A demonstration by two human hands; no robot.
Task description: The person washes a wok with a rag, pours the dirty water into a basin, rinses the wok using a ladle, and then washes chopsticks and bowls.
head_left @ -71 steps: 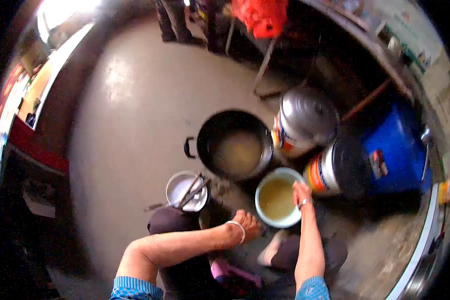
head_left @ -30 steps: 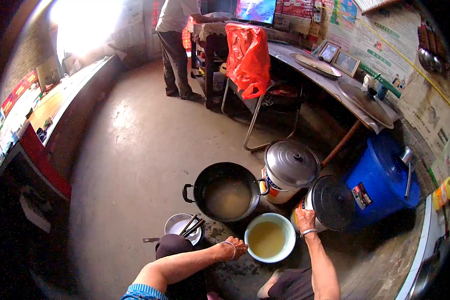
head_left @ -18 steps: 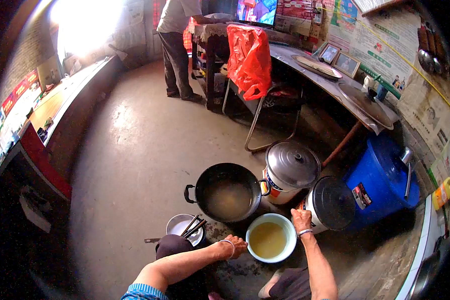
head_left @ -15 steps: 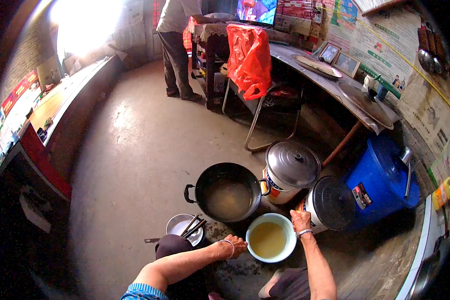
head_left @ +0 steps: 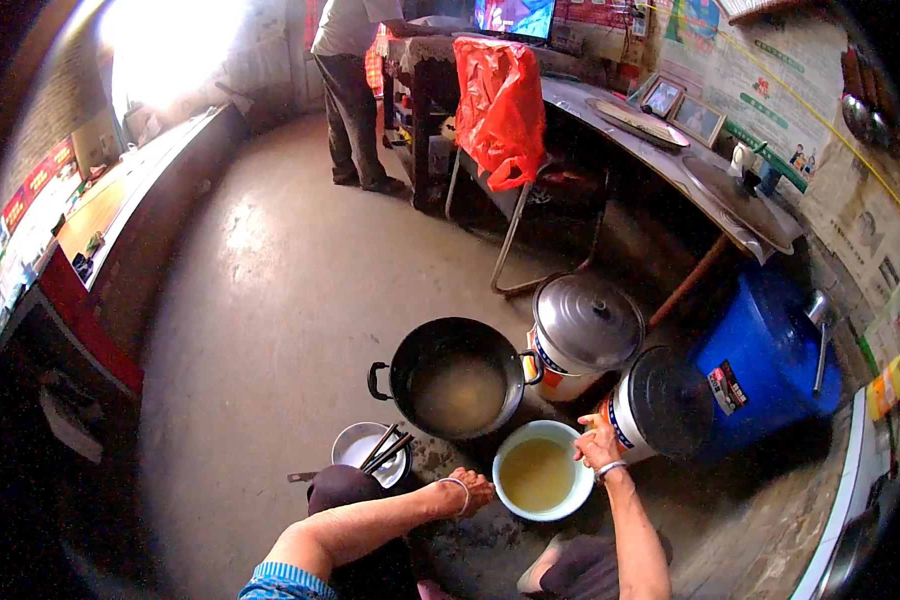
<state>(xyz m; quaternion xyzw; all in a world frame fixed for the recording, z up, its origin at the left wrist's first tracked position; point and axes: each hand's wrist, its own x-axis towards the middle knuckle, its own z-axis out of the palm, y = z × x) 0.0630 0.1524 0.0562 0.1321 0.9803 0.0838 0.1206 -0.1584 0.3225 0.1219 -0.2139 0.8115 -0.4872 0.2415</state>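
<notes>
A pale basin (head_left: 502, 468) with cloudy yellowish liquid stands on the floor between my hands. My left hand (head_left: 467, 490) is curled closed at the basin's left rim. At the right rim, my right hand (head_left: 598, 446) has its fingers apart, some pointing over the basin, and it grips nothing. Just beyond the basin sits a black two-handled pot (head_left: 402, 352) with murky liquid in its bottom. Left of my left hand is a small metal pan (head_left: 353, 440) with white contents, dark sticks (head_left: 388, 452) lying across it. My knee partly covers the pan.
A lidded bucket (head_left: 588, 322) and a second bucket with a black lid (head_left: 670, 402) stand right of the pot. Beside them is a big blue bin (head_left: 760, 345). A chair with a red plastic bag (head_left: 498, 110) stands farther back, near a standing person (head_left: 355, 100).
My right hand has loosened from the basin's right rim, and its fingers have spread over the edge. My left hand stays at the left rim. The view has shifted slightly.
</notes>
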